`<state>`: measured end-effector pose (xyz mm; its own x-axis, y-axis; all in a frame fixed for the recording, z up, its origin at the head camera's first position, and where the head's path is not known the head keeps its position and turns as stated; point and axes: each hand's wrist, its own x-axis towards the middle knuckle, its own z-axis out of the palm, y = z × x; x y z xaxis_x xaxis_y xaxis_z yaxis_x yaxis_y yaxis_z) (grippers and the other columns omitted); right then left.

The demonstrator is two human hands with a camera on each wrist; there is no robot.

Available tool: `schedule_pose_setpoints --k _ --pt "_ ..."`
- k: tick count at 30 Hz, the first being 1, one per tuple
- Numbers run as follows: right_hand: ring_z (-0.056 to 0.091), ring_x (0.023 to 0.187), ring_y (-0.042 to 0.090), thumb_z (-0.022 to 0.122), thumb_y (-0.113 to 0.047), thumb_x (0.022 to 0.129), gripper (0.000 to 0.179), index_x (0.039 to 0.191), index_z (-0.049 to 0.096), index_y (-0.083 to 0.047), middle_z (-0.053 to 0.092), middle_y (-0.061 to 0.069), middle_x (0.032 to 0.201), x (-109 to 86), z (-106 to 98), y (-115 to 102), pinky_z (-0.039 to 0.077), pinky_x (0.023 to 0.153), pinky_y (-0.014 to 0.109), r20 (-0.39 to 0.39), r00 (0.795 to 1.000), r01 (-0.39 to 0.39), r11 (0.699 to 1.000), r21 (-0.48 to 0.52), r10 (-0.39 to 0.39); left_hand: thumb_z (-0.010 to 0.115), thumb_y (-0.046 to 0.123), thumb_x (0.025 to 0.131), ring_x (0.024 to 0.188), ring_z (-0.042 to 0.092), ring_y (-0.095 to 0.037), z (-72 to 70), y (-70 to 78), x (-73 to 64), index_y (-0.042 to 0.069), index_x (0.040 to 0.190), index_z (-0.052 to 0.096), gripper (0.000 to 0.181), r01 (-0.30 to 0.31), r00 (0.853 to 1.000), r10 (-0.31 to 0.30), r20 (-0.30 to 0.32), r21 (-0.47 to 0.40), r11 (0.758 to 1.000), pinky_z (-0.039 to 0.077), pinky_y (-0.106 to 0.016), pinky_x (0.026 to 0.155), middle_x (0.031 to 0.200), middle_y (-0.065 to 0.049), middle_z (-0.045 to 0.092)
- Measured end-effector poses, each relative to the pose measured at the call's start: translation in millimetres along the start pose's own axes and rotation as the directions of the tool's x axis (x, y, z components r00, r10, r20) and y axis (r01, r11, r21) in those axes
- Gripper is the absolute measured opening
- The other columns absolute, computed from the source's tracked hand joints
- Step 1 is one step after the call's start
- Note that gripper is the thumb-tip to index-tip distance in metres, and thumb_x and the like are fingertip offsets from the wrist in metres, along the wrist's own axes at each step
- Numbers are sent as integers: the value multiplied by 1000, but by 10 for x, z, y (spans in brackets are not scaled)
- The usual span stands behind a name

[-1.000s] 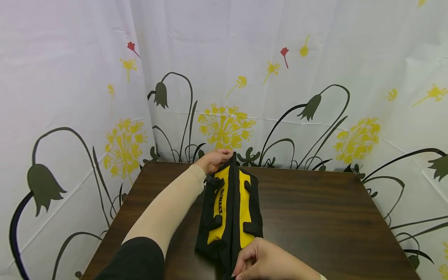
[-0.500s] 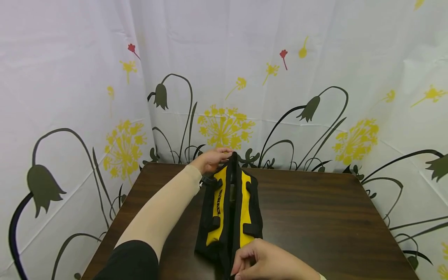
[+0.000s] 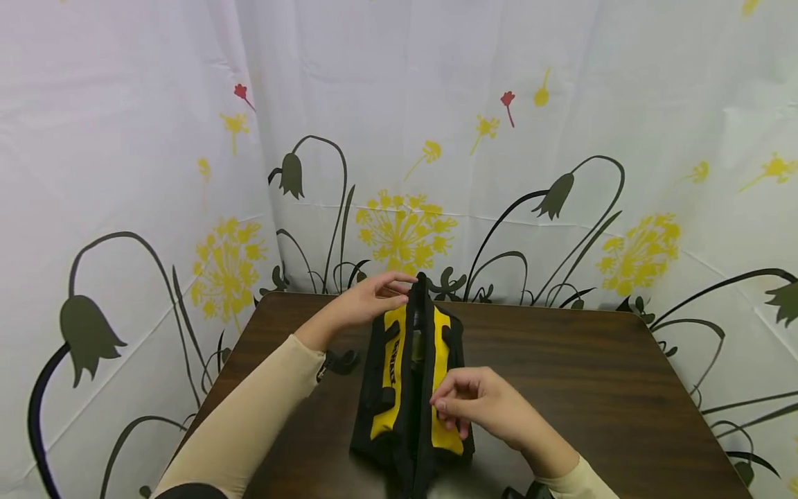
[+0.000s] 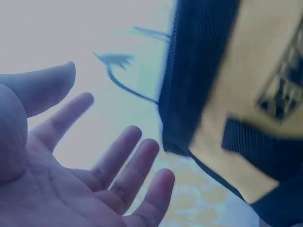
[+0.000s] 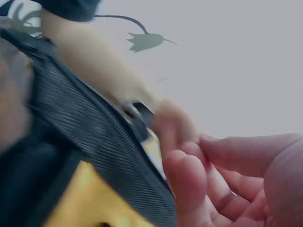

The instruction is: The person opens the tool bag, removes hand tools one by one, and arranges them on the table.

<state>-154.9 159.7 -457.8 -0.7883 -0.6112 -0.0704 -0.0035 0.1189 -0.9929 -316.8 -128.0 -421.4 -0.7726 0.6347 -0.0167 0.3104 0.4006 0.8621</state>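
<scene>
A black and yellow DEWALT tool bag stands lengthwise on the dark wooden table, its zipped top parted into a dark slit. Something greyish shows inside, too dim to name. Beside the bag's far end is my left hand, its fingers spread and holding nothing; the left wrist view has the palm apart from the bag's black edge. Over the yellow right side hovers my right hand, fingers loosely bent with nothing seen between them. In the right wrist view the black zipper band runs beside those fingers.
The brown wood-grain table extends on both sides of the bag. Behind it and to the sides hangs a white curtain printed with flowers. A dark wristband is on my left wrist.
The bag's top has parted from a closed seam into a gap. My left hand has let go of the far end and drawn slightly left; my right hand has left the near end, moving up and forward.
</scene>
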Motion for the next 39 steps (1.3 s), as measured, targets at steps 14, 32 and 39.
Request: schedule_pose_setpoints --k 14,32,39 --pt "74 87 15 69 -20 109 20 119 69 -3 72 3 97 688 -185 -357 65 85 29 -349 937 125 931 343 3 74 50 102 87 43 -19 680 3 -494 30 141 69 44 14 991 25 -128 296 955 38 -32 73 104 -14 46" --pt "77 89 22 66 -15 109 21 121 70 2 73 19 107 1163 -124 -348 64 97 48 -380 908 -175 984 41 178 64 18 101 94 50 -20 656 -147 -665 27 136 65 36 130 957 -30 -289 334 934 43 -38 79 105 -6 49" --pt "76 91 22 64 -14 110 22 122 70 3 73 25 116 1160 -266 -330 66 92 41 -341 909 -255 967 0 240 58 13 101 73 46 -20 578 -157 -720 29 143 68 46 210 946 -104 -306 338 918 40 -37 70 98 -5 51"
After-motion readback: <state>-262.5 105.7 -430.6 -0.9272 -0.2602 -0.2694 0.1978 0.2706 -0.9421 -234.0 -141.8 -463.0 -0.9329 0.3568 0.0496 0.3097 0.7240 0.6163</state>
